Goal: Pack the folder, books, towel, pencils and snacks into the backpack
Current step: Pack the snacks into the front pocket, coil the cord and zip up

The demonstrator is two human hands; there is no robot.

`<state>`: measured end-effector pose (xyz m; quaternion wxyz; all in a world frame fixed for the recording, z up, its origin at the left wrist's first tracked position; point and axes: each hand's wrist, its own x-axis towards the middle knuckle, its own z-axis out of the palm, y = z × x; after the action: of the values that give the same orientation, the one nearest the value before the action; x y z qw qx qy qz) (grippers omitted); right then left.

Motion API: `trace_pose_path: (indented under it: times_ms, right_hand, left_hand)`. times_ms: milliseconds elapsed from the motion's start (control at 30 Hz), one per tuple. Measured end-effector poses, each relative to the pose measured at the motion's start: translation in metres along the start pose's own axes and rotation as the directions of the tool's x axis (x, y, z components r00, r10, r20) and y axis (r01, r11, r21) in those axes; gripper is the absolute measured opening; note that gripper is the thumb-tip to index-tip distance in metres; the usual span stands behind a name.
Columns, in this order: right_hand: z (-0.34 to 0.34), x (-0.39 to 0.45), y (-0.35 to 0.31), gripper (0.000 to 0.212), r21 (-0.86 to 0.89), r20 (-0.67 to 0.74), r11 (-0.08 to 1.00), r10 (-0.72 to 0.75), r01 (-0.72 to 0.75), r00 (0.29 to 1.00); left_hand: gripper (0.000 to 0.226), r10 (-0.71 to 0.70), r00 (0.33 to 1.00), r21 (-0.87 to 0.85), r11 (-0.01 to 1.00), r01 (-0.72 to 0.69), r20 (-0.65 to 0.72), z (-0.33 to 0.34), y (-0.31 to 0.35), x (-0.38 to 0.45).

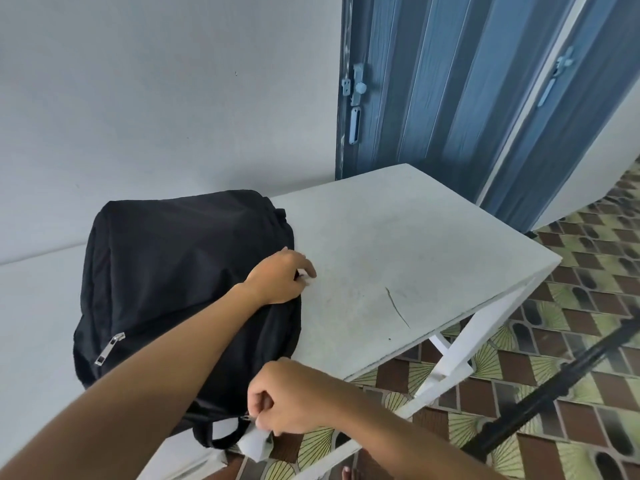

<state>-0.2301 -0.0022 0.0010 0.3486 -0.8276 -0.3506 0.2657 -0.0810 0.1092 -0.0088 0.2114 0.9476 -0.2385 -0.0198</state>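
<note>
The head view looks down on a black fabric backpack (180, 271) lying flat on the left part of a white painted tabletop (398, 244), its carry loop hanging over the near edge. The left hand (278, 276) reaches across the top of the backpack to its right side, fingers curled down at the seam where the bag meets the tabletop; a small pale thing shows under the fingertips, too small to tell what it is, so whether this grip pinches anything cannot be told. The right hand (294, 400) sits at the near right corner of the backpack, thumb and forefinger pressed together on a small metal zipper pull (246, 417) just beside the carry loop (221, 434). A second silver zipper pull (110, 348) lies on the left front panel of the bag, well apart from both hands. Beyond the tabletop stand a pale wall (156, 98) and a blue panelled door (450, 91) with a grey latch. A patterned tile floor (571, 289) lies to the right, crossed by a black pole (554, 386).
</note>
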Motion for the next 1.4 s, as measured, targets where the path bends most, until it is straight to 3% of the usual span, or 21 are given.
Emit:
trace_pose_path:
  times_ms: [100, 200, 300, 433, 567, 633, 700, 800, 900, 967, 1067, 1167, 1400]
  right_hand:
    - [0.0, -0.003, 0.006, 0.012, 0.106, -0.011, 0.994, 0.042, -0.04, 0.999]
    - [0.004, -0.004, 0.01, 0.008, 0.219, -0.017, 0.974, 0.06, -0.054, 0.998]
    - [0.018, -0.003, 0.013, 0.007, 0.315, -0.062, 0.946, 0.101, -0.077, 0.993]
    - [0.049, -0.008, 0.013, 0.01, 0.294, -0.327, 0.956, 0.081, 0.019, 0.942]
    - [0.1, -0.014, 0.009, 0.026, 0.362, -0.561, 0.927, 0.134, 0.097, 0.817]
    - [0.112, -0.015, 0.01, 0.034, 0.291, -0.642, 0.952, 0.119, 0.097, 0.758]
    - [0.115, -0.018, 0.013, 0.042, 0.149, -0.698, 0.982, 0.023, 0.114, 0.716]
    - [0.118, -0.02, 0.021, 0.028, -0.029, -0.746, 0.993, -0.101, 0.118, 0.659]
    - [0.114, -0.024, 0.026, 0.016, -0.041, -0.718, 0.983, -0.155, 0.18, 0.679]
    - [0.107, -0.028, 0.02, 0.01, 0.173, -0.691, 0.959, -0.046, 0.227, 0.722]
    - [0.09, -0.023, 0.001, 0.019, 0.667, -0.556, 0.733, 0.374, 0.131, 0.742]
    - [0.072, -0.005, -0.006, 0.042, 0.749, -0.414, 0.661, 0.512, -0.038, 0.752]
    - [0.06, 0.0, 0.001, 0.032, 0.797, -0.403, 0.604, 0.529, 0.002, 0.747]
  left_hand:
    - [0.026, -0.047, 0.987, -0.315, 0.949, -0.004, -0.154, -0.013, 0.023, -0.032]
    - [0.018, -0.089, 0.945, -0.392, 0.919, -0.044, -0.315, -0.014, 0.044, -0.094]
    - [0.007, -0.248, 0.882, -0.53, 0.848, -0.003, -0.402, -0.005, 0.054, -0.168]
    - [0.022, -0.47, 0.823, -0.652, 0.739, 0.171, -0.317, 0.024, 0.06, -0.235]
    - [0.032, -0.682, 0.717, -0.691, 0.588, 0.42, -0.145, 0.05, 0.065, -0.249]
    - [0.036, -0.719, 0.682, -0.68, 0.566, 0.465, -0.132, 0.053, 0.069, -0.246]
    - [0.038, -0.719, 0.681, -0.679, 0.57, 0.463, -0.14, 0.053, 0.073, -0.241]
    - [0.044, -0.71, 0.69, -0.623, 0.605, 0.496, -0.14, 0.055, 0.072, -0.233]
    - [0.044, -0.687, 0.715, -0.616, 0.621, 0.486, -0.129, 0.059, 0.063, -0.23]
    - [0.042, -0.659, 0.74, -0.628, 0.635, 0.45, -0.136, 0.061, 0.059, -0.23]
    - [0.041, -0.598, 0.774, -0.541, 0.729, 0.419, -0.206, 0.063, 0.061, -0.234]
    - [0.041, -0.495, 0.812, -0.35, 0.853, 0.386, -0.31, 0.066, 0.065, -0.237]
    - [0.039, -0.313, 0.847, -0.083, 0.948, 0.308, -0.431, 0.047, 0.062, -0.247]
